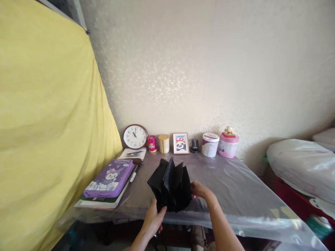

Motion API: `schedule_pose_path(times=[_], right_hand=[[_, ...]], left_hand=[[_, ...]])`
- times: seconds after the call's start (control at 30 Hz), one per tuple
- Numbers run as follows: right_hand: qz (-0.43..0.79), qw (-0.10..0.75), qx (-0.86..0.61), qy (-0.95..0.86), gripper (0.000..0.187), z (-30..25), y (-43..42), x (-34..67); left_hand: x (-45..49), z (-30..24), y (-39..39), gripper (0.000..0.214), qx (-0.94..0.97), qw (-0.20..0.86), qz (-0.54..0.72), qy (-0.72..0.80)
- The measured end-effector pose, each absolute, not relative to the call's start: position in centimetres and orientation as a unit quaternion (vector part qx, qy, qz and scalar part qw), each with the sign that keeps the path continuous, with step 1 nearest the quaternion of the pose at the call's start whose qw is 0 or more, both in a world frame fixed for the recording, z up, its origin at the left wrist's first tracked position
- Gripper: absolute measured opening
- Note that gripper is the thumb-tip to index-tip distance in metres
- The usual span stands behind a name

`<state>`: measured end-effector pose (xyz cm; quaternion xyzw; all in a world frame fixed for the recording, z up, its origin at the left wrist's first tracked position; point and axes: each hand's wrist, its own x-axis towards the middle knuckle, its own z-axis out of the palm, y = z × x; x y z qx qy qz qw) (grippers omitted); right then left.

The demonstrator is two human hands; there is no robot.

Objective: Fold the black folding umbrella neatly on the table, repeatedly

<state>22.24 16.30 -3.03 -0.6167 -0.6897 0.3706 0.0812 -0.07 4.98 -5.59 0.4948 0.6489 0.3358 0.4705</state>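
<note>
A black folding umbrella is in front of me at the near edge of the table, its canopy loose and bunched in several upright folds. My left hand is closed around its lower left part, with the thumb lying over the fabric. A small shiny piece shows below that hand, too small to make out. At the right side of the canopy, my right hand has its fingers bent in and pinches the edge of the cloth. The fingertips are partly hidden behind the fabric.
A plastic-covered table holds a purple case on books at left. Along the wall stand a clock, tins, a framed panda picture, a black stapler-like object and tubs. A yellow curtain hangs left.
</note>
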Motion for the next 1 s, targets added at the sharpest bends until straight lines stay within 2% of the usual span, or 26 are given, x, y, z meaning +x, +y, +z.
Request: schedule_pose_path(times=[0.2, 0.5, 0.7, 0.77, 0.87, 0.93, 1.0], right_hand=[[0.260, 0.080, -0.635, -0.723, 0.020, -2.8, 16.1, 24.1], [0.219, 0.018, -0.697, -0.683, 0.027, -2.2, 15.3, 27.4], [0.181, 0.020, -0.732, -0.656, 0.030, -2.0, 14.9, 28.4], [0.141, 0.065, -0.749, -0.644, 0.032, -1.4, 15.0, 28.3], [0.097, 0.209, -0.727, -0.647, 0.028, 0.7, 15.1, 26.8], [0.143, 0.339, -0.651, -0.664, 0.025, 2.6, 14.5, 24.4], [0.265, 0.439, -0.536, -0.671, 0.029, 4.2, 13.1, 21.2]], left_hand=[[-1.5, -6.2, 5.1, 0.068, 0.498, 0.484, 0.331, 0.639], [-1.2, -5.9, 4.0, 0.070, 0.541, 0.453, 0.315, 0.635], [-0.5, -5.5, 3.0, 0.084, 0.430, 0.606, 0.341, 0.577], [-0.3, -5.7, 2.9, 0.085, 0.426, 0.606, 0.348, 0.574], [0.1, -6.2, 2.9, 0.082, 0.439, 0.587, 0.357, 0.579], [0.4, -6.3, 2.9, 0.077, 0.442, 0.577, 0.361, 0.585], [0.7, -6.0, 2.9, 0.074, 0.446, 0.561, 0.361, 0.597]])
